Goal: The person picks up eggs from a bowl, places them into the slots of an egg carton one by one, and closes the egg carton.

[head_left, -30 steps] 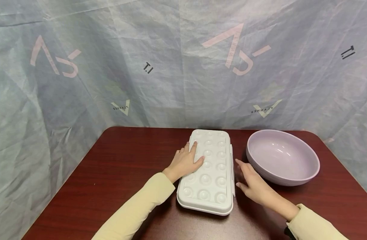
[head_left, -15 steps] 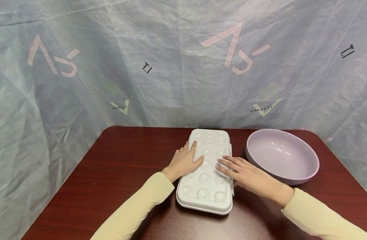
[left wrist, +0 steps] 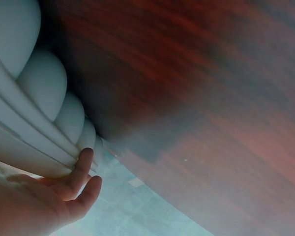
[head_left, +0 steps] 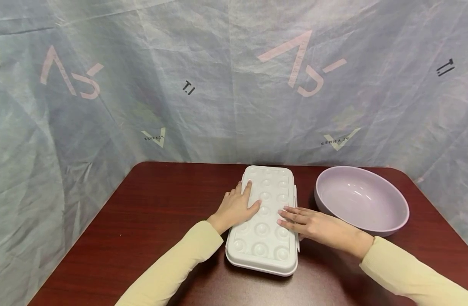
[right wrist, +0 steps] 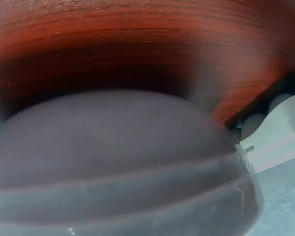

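A long white plastic egg box [head_left: 262, 238] with a dimpled lid lies lengthwise on the table, its lid down. My left hand [head_left: 235, 206] rests along the box's left side, fingers spread and thumb on the lid. In the left wrist view, rounded egg cups [left wrist: 44, 83] bulge below the rim, with fingertips [left wrist: 86, 160] close to that edge. Straight fingers of my right hand [head_left: 314, 225] lie over the right part of the lid; the thumb is mostly hidden at the side, by the long clip [head_left: 298, 244]. Only a sliver of finger appears in the right wrist view.
A large lilac bowl [head_left: 364, 199] stands right of the box, close behind my right hand; its outer wall [right wrist: 113, 137] fills much of the right wrist view. The dark red wooden table [head_left: 161, 199] ends at a grey printed cloth [head_left: 203, 114] behind.
My right hand has come left from beside the box onto its lid, then slid slightly toward the near end. The left hand, box and bowl have stayed put.
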`<state>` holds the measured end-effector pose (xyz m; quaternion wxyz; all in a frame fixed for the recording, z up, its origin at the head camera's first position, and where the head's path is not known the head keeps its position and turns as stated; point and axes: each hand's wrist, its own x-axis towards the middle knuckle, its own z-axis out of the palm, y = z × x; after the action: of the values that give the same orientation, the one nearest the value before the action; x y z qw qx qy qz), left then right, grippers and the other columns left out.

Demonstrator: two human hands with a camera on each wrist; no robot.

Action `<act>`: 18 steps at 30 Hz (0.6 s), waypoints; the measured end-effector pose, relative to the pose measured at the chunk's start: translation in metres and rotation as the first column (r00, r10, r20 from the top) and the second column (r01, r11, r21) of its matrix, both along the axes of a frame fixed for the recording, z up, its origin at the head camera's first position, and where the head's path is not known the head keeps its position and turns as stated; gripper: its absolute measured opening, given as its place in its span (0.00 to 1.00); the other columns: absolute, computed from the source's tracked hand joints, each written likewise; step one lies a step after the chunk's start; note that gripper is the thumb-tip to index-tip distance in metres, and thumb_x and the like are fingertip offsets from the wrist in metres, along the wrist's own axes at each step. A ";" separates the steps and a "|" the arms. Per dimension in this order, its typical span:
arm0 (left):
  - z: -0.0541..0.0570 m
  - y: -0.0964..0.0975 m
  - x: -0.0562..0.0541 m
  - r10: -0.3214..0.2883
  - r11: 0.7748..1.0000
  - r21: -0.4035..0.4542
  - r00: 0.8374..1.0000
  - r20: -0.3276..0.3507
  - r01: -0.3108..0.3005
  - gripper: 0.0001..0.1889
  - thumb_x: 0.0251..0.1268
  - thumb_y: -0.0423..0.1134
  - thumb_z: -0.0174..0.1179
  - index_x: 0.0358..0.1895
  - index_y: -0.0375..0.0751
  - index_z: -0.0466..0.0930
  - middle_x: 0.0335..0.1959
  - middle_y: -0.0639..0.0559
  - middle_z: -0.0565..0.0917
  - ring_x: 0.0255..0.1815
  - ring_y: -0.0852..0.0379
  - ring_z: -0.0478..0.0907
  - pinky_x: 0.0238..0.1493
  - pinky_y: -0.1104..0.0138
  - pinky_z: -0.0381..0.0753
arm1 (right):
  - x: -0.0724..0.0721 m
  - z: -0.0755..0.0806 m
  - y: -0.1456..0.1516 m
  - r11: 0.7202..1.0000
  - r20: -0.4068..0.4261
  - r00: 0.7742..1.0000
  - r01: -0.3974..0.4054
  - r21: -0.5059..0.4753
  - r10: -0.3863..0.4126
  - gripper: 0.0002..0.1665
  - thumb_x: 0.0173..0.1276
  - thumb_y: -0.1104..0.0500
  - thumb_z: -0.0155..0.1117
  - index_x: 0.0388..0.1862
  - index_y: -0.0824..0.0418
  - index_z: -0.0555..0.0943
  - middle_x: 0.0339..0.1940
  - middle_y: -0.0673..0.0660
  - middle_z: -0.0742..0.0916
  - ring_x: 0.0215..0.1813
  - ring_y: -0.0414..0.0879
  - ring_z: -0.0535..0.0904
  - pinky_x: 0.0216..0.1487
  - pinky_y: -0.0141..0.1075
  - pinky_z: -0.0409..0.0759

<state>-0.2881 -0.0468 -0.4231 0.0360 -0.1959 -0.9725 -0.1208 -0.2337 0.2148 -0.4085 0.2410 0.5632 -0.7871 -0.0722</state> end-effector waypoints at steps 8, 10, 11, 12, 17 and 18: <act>0.000 0.000 0.000 0.011 1.000 -0.007 1.000 -0.003 -0.011 0.39 0.64 0.65 0.34 0.72 0.44 0.47 0.68 0.33 0.57 0.65 0.39 0.63 0.64 0.50 0.60 | -0.003 -0.001 -0.003 0.998 -0.005 0.999 -0.053 -0.038 0.053 0.38 0.44 0.47 0.63 0.57 0.60 0.76 0.57 0.58 0.80 0.59 0.52 0.75 0.55 0.43 0.73; 0.000 0.000 0.000 0.013 1.000 -0.008 1.000 -0.004 -0.013 0.39 0.64 0.65 0.34 0.72 0.44 0.47 0.68 0.33 0.57 0.65 0.39 0.63 0.64 0.50 0.60 | -0.003 -0.002 -0.003 0.998 -0.011 0.999 -0.049 -0.038 0.049 0.38 0.44 0.47 0.63 0.57 0.61 0.76 0.57 0.59 0.79 0.59 0.52 0.75 0.55 0.44 0.73; 0.000 0.001 0.000 0.012 1.000 -0.008 1.000 -0.006 -0.013 0.39 0.64 0.65 0.34 0.72 0.44 0.47 0.68 0.33 0.58 0.65 0.39 0.63 0.64 0.50 0.60 | -0.003 -0.003 -0.003 0.998 -0.014 0.999 -0.048 -0.035 0.047 0.38 0.44 0.47 0.64 0.57 0.61 0.75 0.57 0.59 0.79 0.59 0.52 0.75 0.55 0.44 0.73; -0.001 0.001 0.000 0.014 1.000 -0.010 1.000 -0.006 -0.014 0.39 0.64 0.65 0.34 0.72 0.44 0.47 0.68 0.33 0.57 0.65 0.39 0.63 0.64 0.50 0.60 | -0.002 -0.003 -0.003 0.998 -0.019 0.999 -0.045 -0.034 0.045 0.39 0.43 0.48 0.64 0.57 0.61 0.75 0.57 0.60 0.79 0.59 0.53 0.75 0.60 0.43 0.69; -0.003 0.002 0.000 0.014 1.000 -0.014 1.000 -0.017 -0.015 0.39 0.64 0.64 0.33 0.72 0.44 0.47 0.68 0.33 0.58 0.64 0.40 0.64 0.63 0.50 0.61 | -0.001 -0.007 -0.002 0.998 -0.050 0.998 -0.044 -0.038 0.042 0.36 0.46 0.50 0.62 0.57 0.63 0.75 0.57 0.61 0.79 0.59 0.53 0.75 0.60 0.45 0.69; -0.003 0.002 0.000 0.015 1.000 -0.015 1.000 -0.017 -0.015 0.39 0.64 0.64 0.33 0.72 0.44 0.47 0.68 0.33 0.58 0.64 0.40 0.64 0.63 0.50 0.61 | -0.001 -0.007 -0.002 0.998 -0.056 0.997 -0.046 -0.044 0.044 0.34 0.48 0.51 0.60 0.56 0.63 0.75 0.57 0.61 0.79 0.58 0.53 0.75 0.60 0.45 0.69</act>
<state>-0.2882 -0.0444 -0.4263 0.0437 -0.1897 -0.9745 -0.1115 -0.2349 0.2128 -0.4158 0.2770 0.5730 -0.7687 -0.0643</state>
